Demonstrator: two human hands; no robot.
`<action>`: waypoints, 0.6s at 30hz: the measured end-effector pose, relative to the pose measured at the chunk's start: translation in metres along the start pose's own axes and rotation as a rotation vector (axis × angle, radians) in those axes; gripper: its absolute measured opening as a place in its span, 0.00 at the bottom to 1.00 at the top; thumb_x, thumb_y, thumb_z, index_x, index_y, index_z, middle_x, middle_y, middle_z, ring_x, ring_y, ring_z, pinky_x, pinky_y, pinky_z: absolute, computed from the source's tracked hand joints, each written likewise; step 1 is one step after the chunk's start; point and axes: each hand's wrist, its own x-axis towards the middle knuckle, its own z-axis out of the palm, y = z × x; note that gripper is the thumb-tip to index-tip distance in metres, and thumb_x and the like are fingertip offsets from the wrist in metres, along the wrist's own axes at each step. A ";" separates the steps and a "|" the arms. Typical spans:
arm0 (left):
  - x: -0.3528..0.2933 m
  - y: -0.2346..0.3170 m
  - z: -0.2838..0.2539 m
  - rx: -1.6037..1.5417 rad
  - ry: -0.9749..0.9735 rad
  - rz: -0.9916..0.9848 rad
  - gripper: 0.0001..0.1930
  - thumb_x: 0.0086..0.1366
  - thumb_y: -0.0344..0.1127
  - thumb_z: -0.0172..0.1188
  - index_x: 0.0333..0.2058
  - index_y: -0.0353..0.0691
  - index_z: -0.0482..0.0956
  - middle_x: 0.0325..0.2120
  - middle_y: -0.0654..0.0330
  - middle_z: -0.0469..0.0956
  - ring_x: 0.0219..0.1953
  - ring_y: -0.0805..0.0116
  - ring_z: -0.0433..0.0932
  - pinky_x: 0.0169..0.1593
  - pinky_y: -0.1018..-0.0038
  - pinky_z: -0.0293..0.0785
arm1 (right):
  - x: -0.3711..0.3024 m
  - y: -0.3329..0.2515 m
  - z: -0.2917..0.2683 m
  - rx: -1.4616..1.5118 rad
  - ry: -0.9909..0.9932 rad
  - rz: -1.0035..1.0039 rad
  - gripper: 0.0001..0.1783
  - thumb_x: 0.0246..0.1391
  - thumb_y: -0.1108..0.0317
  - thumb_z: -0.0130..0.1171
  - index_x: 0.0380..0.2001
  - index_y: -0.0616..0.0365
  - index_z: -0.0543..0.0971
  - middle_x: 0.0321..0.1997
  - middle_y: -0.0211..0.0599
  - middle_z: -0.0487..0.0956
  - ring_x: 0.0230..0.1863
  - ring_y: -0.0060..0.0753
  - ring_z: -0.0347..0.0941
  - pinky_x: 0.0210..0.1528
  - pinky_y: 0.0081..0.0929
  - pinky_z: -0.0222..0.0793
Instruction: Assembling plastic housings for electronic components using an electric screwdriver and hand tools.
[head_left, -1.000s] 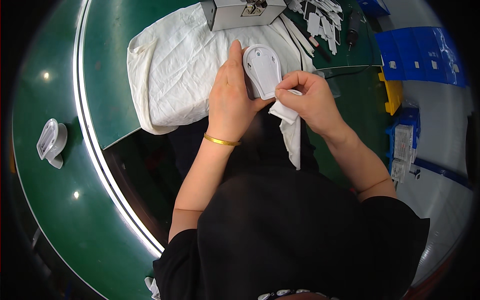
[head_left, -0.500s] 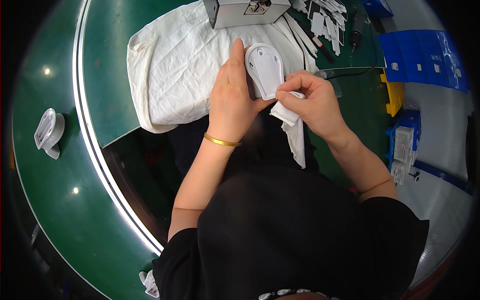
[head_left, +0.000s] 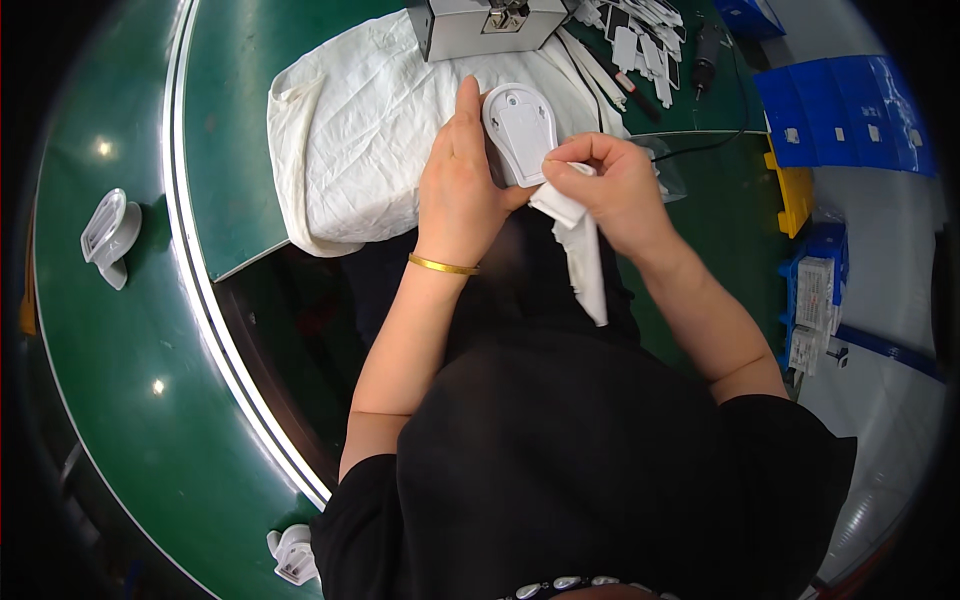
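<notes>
My left hand (head_left: 462, 195) is closed around a white plastic housing (head_left: 522, 135) with a wide rounded end and a narrower end toward me. Its recessed face points up, showing a small round hole near the far end and a slot on either side. A folded white cloth (head_left: 580, 240) hangs from my right hand (head_left: 610, 190), pinched between thumb and fingers. Those fingertips are at the housing's narrow right edge. Both hands are just above the near side of a white fabric cover (head_left: 365, 130).
A grey metal box (head_left: 490, 35) stands at the back. Thin white strips (head_left: 650, 45) and a dark electric screwdriver (head_left: 706, 60) lie at far right, near blue bins (head_left: 840, 115) and a yellow bin (head_left: 790, 200). Along the green left-hand belt sit white housings (head_left: 110, 235), (head_left: 292, 555).
The housings on the left belt have shifted away from me. My hands stay nearly in place, and my right hand with the cloth has moved slightly up and left.
</notes>
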 end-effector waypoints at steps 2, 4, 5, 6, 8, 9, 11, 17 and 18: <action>0.001 0.000 0.001 0.025 0.006 0.026 0.63 0.36 0.33 0.81 0.69 0.32 0.50 0.50 0.50 0.76 0.48 0.49 0.76 0.48 0.64 0.77 | 0.004 -0.008 -0.013 0.176 -0.168 0.229 0.06 0.54 0.75 0.66 0.35 0.63 0.82 0.38 0.29 0.80 0.39 0.17 0.74 0.44 0.18 0.70; 0.004 0.001 0.000 0.025 0.004 0.024 0.63 0.36 0.33 0.81 0.69 0.32 0.50 0.49 0.50 0.76 0.48 0.49 0.76 0.48 0.64 0.77 | 0.006 -0.006 -0.013 0.115 -0.167 0.151 0.05 0.54 0.75 0.66 0.35 0.63 0.82 0.37 0.29 0.80 0.39 0.17 0.74 0.44 0.18 0.69; 0.003 0.002 0.000 0.021 -0.007 0.016 0.63 0.36 0.33 0.81 0.69 0.32 0.50 0.49 0.50 0.76 0.47 0.49 0.77 0.48 0.64 0.77 | 0.003 -0.004 -0.013 0.056 -0.160 0.082 0.05 0.54 0.75 0.66 0.34 0.63 0.82 0.37 0.28 0.80 0.39 0.17 0.74 0.44 0.18 0.69; 0.003 0.003 0.000 0.022 -0.009 0.016 0.63 0.36 0.33 0.81 0.69 0.32 0.50 0.49 0.50 0.76 0.47 0.49 0.77 0.48 0.64 0.77 | 0.002 -0.003 -0.012 0.058 -0.159 0.082 0.05 0.54 0.75 0.66 0.34 0.63 0.82 0.37 0.28 0.80 0.39 0.17 0.74 0.44 0.18 0.69; 0.003 0.005 -0.001 0.033 -0.003 0.025 0.63 0.36 0.33 0.81 0.69 0.33 0.50 0.49 0.50 0.76 0.47 0.49 0.77 0.48 0.64 0.77 | 0.000 -0.002 -0.010 -0.105 -0.097 -0.066 0.05 0.53 0.75 0.67 0.33 0.64 0.82 0.37 0.27 0.79 0.38 0.18 0.73 0.44 0.18 0.67; 0.002 0.006 -0.001 0.035 -0.006 0.028 0.63 0.36 0.33 0.81 0.69 0.33 0.50 0.49 0.50 0.76 0.47 0.49 0.77 0.48 0.64 0.77 | -0.001 -0.001 -0.007 -0.101 -0.094 -0.067 0.05 0.53 0.75 0.67 0.33 0.64 0.82 0.37 0.27 0.79 0.38 0.18 0.73 0.44 0.18 0.67; 0.002 0.005 0.000 0.062 0.010 0.045 0.63 0.35 0.32 0.81 0.69 0.33 0.50 0.50 0.50 0.76 0.48 0.49 0.76 0.48 0.64 0.77 | 0.000 0.001 -0.002 -0.200 0.000 -0.165 0.05 0.52 0.75 0.67 0.33 0.64 0.82 0.36 0.27 0.80 0.38 0.18 0.73 0.45 0.19 0.67; 0.004 0.008 -0.008 -0.006 -0.028 0.022 0.64 0.34 0.32 0.82 0.69 0.34 0.51 0.51 0.49 0.75 0.50 0.48 0.76 0.51 0.62 0.76 | 0.048 -0.025 -0.048 -0.022 0.055 -0.254 0.10 0.54 0.73 0.66 0.38 0.65 0.82 0.36 0.29 0.83 0.38 0.18 0.76 0.43 0.19 0.72; 0.004 0.006 -0.009 -0.049 -0.050 -0.006 0.64 0.34 0.33 0.83 0.69 0.35 0.51 0.52 0.47 0.75 0.52 0.46 0.75 0.54 0.61 0.75 | 0.067 -0.032 -0.058 -0.046 0.137 -0.307 0.12 0.54 0.72 0.67 0.41 0.65 0.82 0.37 0.30 0.83 0.40 0.19 0.76 0.44 0.19 0.72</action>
